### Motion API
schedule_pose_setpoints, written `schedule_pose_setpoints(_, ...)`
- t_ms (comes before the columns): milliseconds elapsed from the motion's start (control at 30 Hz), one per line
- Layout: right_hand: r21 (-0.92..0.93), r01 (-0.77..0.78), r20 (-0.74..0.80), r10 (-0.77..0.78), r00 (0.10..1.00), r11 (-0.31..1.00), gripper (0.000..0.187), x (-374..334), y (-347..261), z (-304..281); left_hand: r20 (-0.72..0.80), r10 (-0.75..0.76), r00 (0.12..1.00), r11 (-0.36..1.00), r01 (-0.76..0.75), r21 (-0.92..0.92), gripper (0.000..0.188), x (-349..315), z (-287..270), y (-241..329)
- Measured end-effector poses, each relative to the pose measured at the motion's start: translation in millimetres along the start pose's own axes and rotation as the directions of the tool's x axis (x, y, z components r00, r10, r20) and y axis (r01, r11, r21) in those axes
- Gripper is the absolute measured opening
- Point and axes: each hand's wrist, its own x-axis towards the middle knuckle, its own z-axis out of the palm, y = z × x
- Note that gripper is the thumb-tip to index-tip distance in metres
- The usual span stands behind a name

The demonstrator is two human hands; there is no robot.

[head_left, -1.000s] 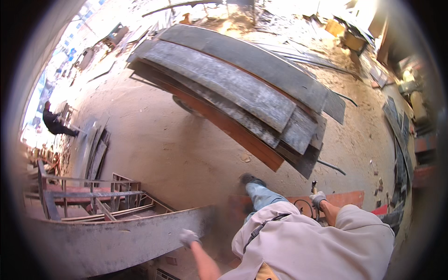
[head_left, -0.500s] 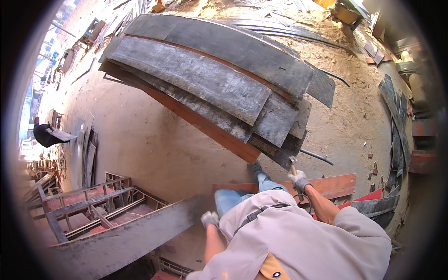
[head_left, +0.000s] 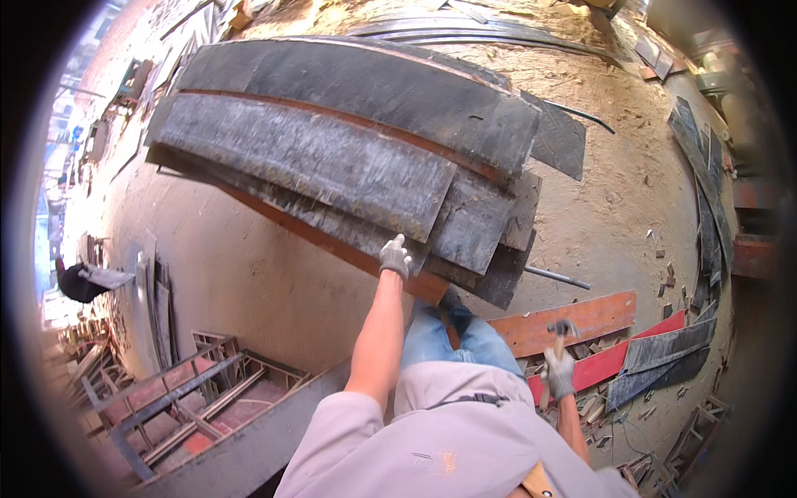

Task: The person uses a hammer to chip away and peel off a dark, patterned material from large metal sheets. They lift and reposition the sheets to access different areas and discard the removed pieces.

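Observation:
My left hand (head_left: 395, 256), in a grey-white glove, is at the near edge of a worn grey board (head_left: 307, 158) in a stack of panels. Its thumb lies over the edge, and the fingers look closed around it, partly hidden. My right hand (head_left: 559, 373), gloved as well, is closed on the wooden handle of a claw hammer (head_left: 562, 329). The hammer is upright with its metal head above the fist, off to the right of my legs. Dark panels (head_left: 390, 104) and reddish-brown board edges show in the same stack.
An orange-brown plank (head_left: 581, 319) and a red board (head_left: 594, 369) lie to the right among wood scraps. Framed panels (head_left: 187, 407) stand at lower left. A metal pipe (head_left: 558, 277) sticks out beyond the stack. Another person (head_left: 79, 283) is far left, holding a sheet.
My left hand has come up from beside my hip to the stack's near edge. My right hand has drawn the hammer back, down and to the right, away from the stack.

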Motion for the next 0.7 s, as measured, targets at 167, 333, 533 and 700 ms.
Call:
schedule_pose_setpoints(167,0.103,-0.185,-0.205,0.203,0.957,0.977,0.021,-30.2,16.5,-32.7,-0.269,-0.107,0.957,0.994,0.098,-0.046,0.092,1.2,53.1,31.7)
schedule_pose_setpoints(333,0.175,-0.211,-0.174,0.241,0.955,0.962,0.019,-17.0,9.4,-48.0,-0.175,0.126,0.976,0.985,-0.102,0.137,0.056,-11.5,48.1,29.2)
schedule_pose_setpoints(533,0.031,-0.1,0.074,0.097,0.993,0.995,0.018,56.2,-19.5,-83.2,-0.187,0.664,0.724,0.691,-0.499,0.523,0.05,-90.9,55.3,30.6)
schedule_pose_setpoints(700,0.032,0.031,0.246,-0.038,0.969,0.999,0.025,146.3,-60.9,-143.1,-0.229,0.77,0.596,0.518,-0.374,0.769,0.048,-255.0,125.2,25.5)
